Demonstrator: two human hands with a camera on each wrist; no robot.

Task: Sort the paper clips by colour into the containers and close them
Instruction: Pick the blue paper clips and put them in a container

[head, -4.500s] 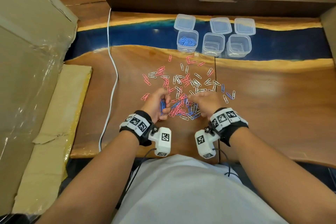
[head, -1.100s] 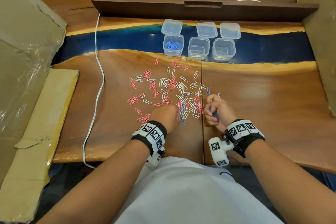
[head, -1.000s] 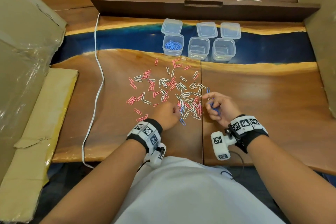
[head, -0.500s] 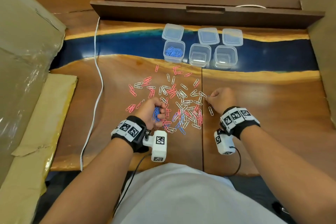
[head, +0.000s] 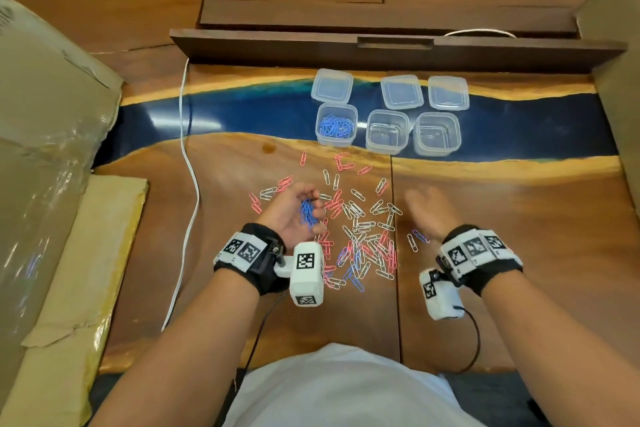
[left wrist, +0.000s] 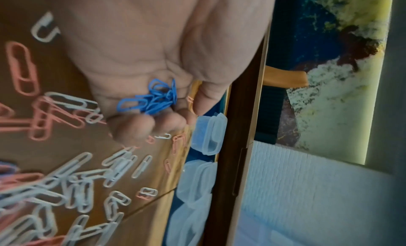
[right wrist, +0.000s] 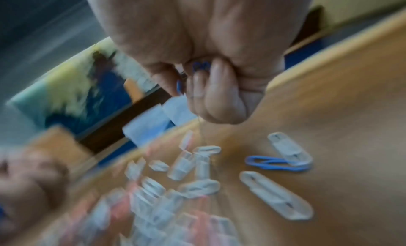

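My left hand (head: 316, 211) is turned palm up over the left side of the clip pile and cups a bunch of blue paper clips (head: 306, 215) (left wrist: 151, 100) in its curled fingers. My right hand (head: 429, 211) is blurred, just right of the pile. In the right wrist view its curled fingers (right wrist: 211, 86) pinch a few blue clips (right wrist: 199, 66). Pink, white and blue clips (head: 360, 236) lie scattered on the table. The left container (head: 336, 126) holds blue clips. The middle container (head: 386, 132) and right container (head: 436, 133) look empty.
Three clear lids (head: 401, 92) lie behind the open containers. A loose blue clip (head: 420, 236) lies by my right wrist. A white cable (head: 190, 184) runs down the table's left side, with cardboard (head: 52, 149) beyond it. A dark wooden ledge (head: 381, 48) bounds the back.
My left hand has turned palm up with the blue clips in it. My right hand has come off the pile's right edge and is now blurred with motion.
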